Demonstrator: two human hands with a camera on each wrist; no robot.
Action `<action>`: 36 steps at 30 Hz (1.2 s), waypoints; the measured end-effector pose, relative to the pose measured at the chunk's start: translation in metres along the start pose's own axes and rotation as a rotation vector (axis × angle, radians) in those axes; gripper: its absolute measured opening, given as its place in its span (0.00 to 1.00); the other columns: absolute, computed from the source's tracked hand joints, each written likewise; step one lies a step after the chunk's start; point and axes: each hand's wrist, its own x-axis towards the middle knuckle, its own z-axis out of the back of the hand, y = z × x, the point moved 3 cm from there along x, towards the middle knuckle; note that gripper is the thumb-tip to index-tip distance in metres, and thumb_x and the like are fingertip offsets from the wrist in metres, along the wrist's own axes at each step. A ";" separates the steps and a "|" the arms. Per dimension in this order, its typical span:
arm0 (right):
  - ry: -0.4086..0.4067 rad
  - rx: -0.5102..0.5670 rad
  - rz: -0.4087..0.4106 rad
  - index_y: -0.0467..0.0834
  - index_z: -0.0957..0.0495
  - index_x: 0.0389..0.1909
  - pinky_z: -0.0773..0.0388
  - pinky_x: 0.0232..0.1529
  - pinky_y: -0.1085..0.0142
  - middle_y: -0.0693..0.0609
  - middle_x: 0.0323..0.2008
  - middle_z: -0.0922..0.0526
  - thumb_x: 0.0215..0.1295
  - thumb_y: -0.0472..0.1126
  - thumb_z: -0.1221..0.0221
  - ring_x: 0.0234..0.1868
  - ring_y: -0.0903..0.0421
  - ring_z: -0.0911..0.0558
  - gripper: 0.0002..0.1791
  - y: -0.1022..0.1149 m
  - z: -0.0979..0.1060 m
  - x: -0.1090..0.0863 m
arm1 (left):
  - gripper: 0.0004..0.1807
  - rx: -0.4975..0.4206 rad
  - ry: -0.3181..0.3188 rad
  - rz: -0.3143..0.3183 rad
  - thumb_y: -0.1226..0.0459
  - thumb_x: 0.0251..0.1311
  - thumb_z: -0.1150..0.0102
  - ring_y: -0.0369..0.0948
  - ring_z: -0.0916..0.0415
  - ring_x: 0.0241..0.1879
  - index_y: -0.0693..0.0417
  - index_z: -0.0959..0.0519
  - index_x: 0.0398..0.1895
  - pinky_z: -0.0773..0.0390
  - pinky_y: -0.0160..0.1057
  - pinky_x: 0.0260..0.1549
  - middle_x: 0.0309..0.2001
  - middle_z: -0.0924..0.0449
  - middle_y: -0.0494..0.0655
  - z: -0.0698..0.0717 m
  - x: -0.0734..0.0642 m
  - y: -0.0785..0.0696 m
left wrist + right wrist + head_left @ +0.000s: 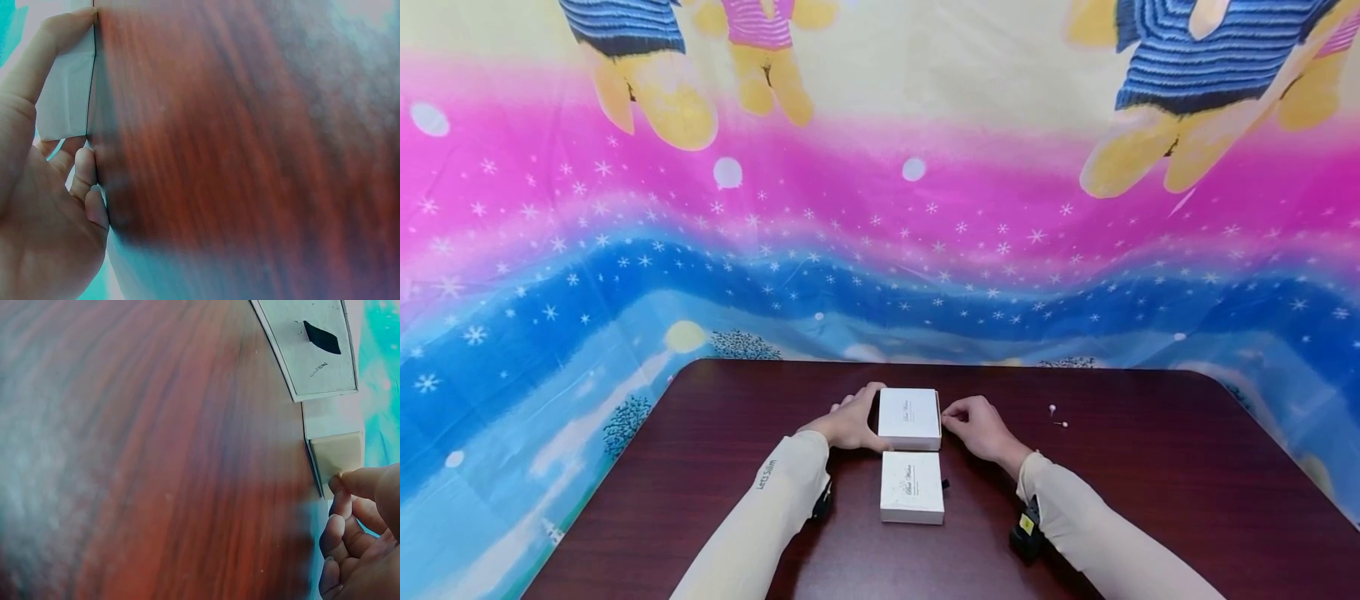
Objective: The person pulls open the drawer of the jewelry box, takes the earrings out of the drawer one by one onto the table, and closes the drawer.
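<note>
Two white lettered gift boxes lie one behind the other on the table. My left hand [850,423] grips the farther gift box [908,415] from its left, with the thumb along the near side. In the left wrist view that thumb lies over the box's pale side [67,94]. On the box's other side, my right hand [981,429] has thumb and index finger pinched together right at its tan end [337,453]. What lies between those fingertips is hidden. The nearer gift box [912,488] has a black ribbon tab [322,339] on its right end.
Two small pins with pearl-like heads [1052,409] lie on the dark red-brown table [1120,500], right of the right hand. A printed cloth [880,217] with snowflakes and bears hangs behind the table and round its sides.
</note>
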 end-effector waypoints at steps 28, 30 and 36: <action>0.002 0.015 -0.005 0.40 0.12 0.41 0.23 0.40 0.63 0.48 0.38 0.12 0.69 0.34 0.39 0.35 0.59 0.20 0.08 0.004 -0.005 -0.001 | 0.59 0.031 -0.006 -0.012 0.50 0.47 0.23 0.51 0.36 0.63 0.51 0.50 0.78 0.39 0.56 0.62 0.70 0.35 0.51 -0.005 0.006 0.006; 0.002 0.016 -0.002 0.40 0.12 0.41 0.23 0.39 0.63 0.48 0.37 0.12 0.69 0.34 0.39 0.34 0.60 0.20 0.08 0.004 -0.005 -0.001 | 0.59 0.031 -0.004 -0.011 0.50 0.47 0.23 0.51 0.35 0.63 0.51 0.50 0.78 0.38 0.56 0.62 0.70 0.35 0.51 -0.004 0.004 0.004; 0.002 0.013 -0.007 0.41 0.12 0.40 0.23 0.39 0.62 0.49 0.36 0.12 0.69 0.34 0.39 0.34 0.60 0.20 0.07 0.005 -0.005 -0.002 | 0.59 0.029 -0.001 -0.008 0.50 0.48 0.23 0.52 0.36 0.65 0.51 0.50 0.79 0.39 0.57 0.63 0.71 0.35 0.52 -0.002 0.001 0.001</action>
